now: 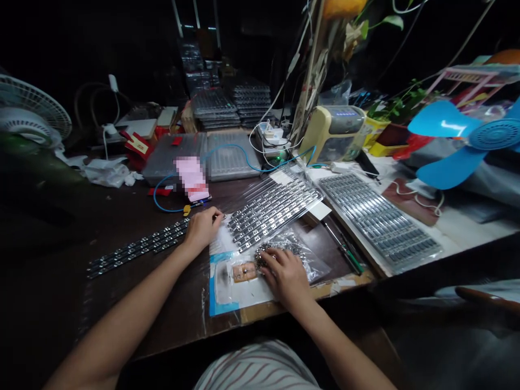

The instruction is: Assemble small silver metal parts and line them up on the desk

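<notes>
My left hand (pixel 203 226) is closed in a pinch beside the left edge of a clear plastic tray (pixel 260 189). A tiny dark piece seems to be between its fingertips, too small to name. Rows of shiny metal parts (pixel 280 208) fill the tray. Under and left of that wrist lie dark strips (pixel 142 246) set with small metal parts. My right hand (pixel 287 273) has its fingers curled into a pile of small metal parts (pixel 294 244) on a plastic bag; what the fingertips grip is hidden. An orange-brown block (pixel 244 272) sits left of the right hand on a white and blue sheet (pixel 227 309).
A second filled tray (pixel 377 216) lies to the right, with a green-handled screwdriver (pixel 353 260) beside it. A phone (pixel 193 179), blurred out, stands behind my left hand. Stacked trays (pixel 231 157), a beige machine (pixel 335 130) and a blue-bladed fan (pixel 467 135) stand farther back.
</notes>
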A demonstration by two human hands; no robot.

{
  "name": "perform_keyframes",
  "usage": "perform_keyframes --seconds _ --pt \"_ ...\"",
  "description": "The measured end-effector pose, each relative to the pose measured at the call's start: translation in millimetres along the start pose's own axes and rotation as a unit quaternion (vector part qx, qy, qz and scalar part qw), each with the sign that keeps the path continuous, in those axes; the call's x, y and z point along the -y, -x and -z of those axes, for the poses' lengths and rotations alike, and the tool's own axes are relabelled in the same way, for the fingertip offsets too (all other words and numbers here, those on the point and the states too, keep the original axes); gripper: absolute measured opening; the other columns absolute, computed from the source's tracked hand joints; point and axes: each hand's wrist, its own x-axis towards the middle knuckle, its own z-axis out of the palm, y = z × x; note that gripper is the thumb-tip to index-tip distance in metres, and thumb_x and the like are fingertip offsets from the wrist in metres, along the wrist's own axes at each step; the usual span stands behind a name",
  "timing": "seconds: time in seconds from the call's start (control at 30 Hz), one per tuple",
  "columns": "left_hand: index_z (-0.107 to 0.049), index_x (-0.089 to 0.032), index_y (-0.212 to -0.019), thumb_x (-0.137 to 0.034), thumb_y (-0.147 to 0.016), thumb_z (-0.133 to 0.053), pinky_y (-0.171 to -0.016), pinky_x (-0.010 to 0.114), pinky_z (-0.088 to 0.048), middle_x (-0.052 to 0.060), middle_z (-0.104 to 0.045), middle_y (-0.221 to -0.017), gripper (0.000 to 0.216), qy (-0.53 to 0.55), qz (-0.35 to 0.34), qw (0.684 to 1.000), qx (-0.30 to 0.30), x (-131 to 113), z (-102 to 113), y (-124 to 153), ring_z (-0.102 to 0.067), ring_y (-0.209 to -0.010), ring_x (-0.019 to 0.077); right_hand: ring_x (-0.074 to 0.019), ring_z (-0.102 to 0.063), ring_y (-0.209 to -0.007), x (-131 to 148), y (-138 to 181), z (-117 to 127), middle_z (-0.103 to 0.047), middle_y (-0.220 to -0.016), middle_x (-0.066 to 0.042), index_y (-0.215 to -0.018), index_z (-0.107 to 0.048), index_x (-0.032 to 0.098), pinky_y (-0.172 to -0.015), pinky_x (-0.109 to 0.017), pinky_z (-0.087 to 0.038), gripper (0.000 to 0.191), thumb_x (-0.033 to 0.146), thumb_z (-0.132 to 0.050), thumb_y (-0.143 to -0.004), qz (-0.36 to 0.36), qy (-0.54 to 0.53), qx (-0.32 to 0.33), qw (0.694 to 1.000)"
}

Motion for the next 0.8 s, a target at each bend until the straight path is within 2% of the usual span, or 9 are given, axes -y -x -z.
perform_keyframes --seconds 0.07,0.13,0.23,0.33,0.4,0.47,0.63,0.8 --pt "-0.065 -0.018 -0.092 -0.035 -0.083 -0.052 -0.065 0.03 -0.048 0.007 -0.069 -0.082 0.024 0.123 0.026 0.992 0.012 7 5 14 -0.065 -0.072 0.0204 -0.0239 -0.052 -0.096 -10 3 3 -0.061 -0.114 -0.007 -0.116 -0.061 0.024 -0.074 -0.035 -0.04 0.034 0.031 -0.065 -0.083 -0.001 0.033 0.007 0.999" --pt "-0.061 -0.016 -0.104 -0.038 -0.083 -0.05 -0.058 0.028 -0.05 0.007 -0.067 -0.085 0.032 0.257 0.053 0.964 0.048 11 9 30 -0.065 -0.068 0.018 -0.023 -0.054 -0.094 -16 5 0 -0.062 -0.109 -0.008 -0.113 -0.062 0.023 -0.073 -0.034 -0.041 0.03 0.03 -0.064 -0.084 0.002 0.032 0.006 0.999" --pt "-0.059 -0.015 -0.112 -0.041 -0.085 -0.047 -0.056 0.027 -0.052 0.006 -0.066 -0.079 0.039 0.35 0.087 0.927 0.1 9 12 58 -0.065 -0.066 0.0164 -0.0192 -0.055 -0.084 -20 5 -7 -0.064 -0.095 -0.006 -0.101 -0.066 0.022 -0.07 -0.031 -0.041 0.015 0.025 -0.058 -0.088 0.0 0.002 -0.015 1.0" --pt "-0.064 -0.016 -0.104 -0.039 -0.085 -0.05 -0.059 0.027 -0.053 0.006 -0.067 -0.082 0.034 0.344 0.084 0.929 0.11 0 9 83 -0.064 -0.066 0.0153 -0.0174 -0.055 -0.079 -20 3 -12 -0.064 -0.088 -0.004 -0.092 -0.067 0.022 -0.068 -0.03 -0.039 0.014 0.025 -0.054 -0.091 -0.002 -0.025 -0.047 0.999" --pt "-0.067 -0.018 -0.1 -0.034 -0.083 -0.055 -0.062 0.027 -0.052 0.006 -0.069 -0.093 0.026 0.306 0.053 0.946 0.097 -10 5 97 -0.065 -0.073 0.0163 -0.0171 -0.055 -0.079 -19 1 -13 -0.064 -0.087 -0.004 -0.091 -0.068 0.022 -0.068 -0.03 -0.04 0.015 0.026 -0.054 -0.091 -0.001 -0.046 -0.066 0.997" --pt "-0.068 -0.021 -0.096 -0.029 -0.081 -0.059 -0.065 0.027 -0.051 0.005 -0.069 -0.095 0.019 0.253 0.018 0.964 0.083 -20 -1 107 -0.064 -0.078 0.0172 -0.0173 -0.055 -0.08 -19 0 -12 -0.064 -0.088 -0.005 -0.091 -0.068 0.022 -0.07 -0.03 -0.041 0.015 0.026 -0.054 -0.091 -0.002 -0.065 -0.079 0.995" --pt "-0.07 -0.022 -0.09 -0.024 -0.082 -0.06 -0.073 0.028 -0.05 0.005 -0.068 -0.088 0.013 0.221 -0.048 0.972 0.065 -38 -16 118 -0.063 -0.08 0.0175 -0.0185 -0.056 -0.083 -18 1 -10 -0.064 -0.09 -0.006 -0.093 -0.066 0.02 -0.074 -0.031 -0.044 0.014 0.02 -0.052 -0.089 -0.013 -0.1 -0.1 0.99" --pt "-0.071 -0.023 -0.093 -0.028 -0.083 -0.061 -0.076 0.029 -0.048 0.005 -0.066 -0.088 0.015 0.212 -0.069 0.973 0.056 -40 -23 122 -0.061 -0.082 0.0176 -0.0184 -0.059 -0.085 -20 2 -13 -0.065 -0.088 -0.005 -0.092 -0.063 0.02 -0.076 -0.032 -0.047 0.017 0.014 -0.048 -0.088 -0.019 -0.141 -0.109 0.984"
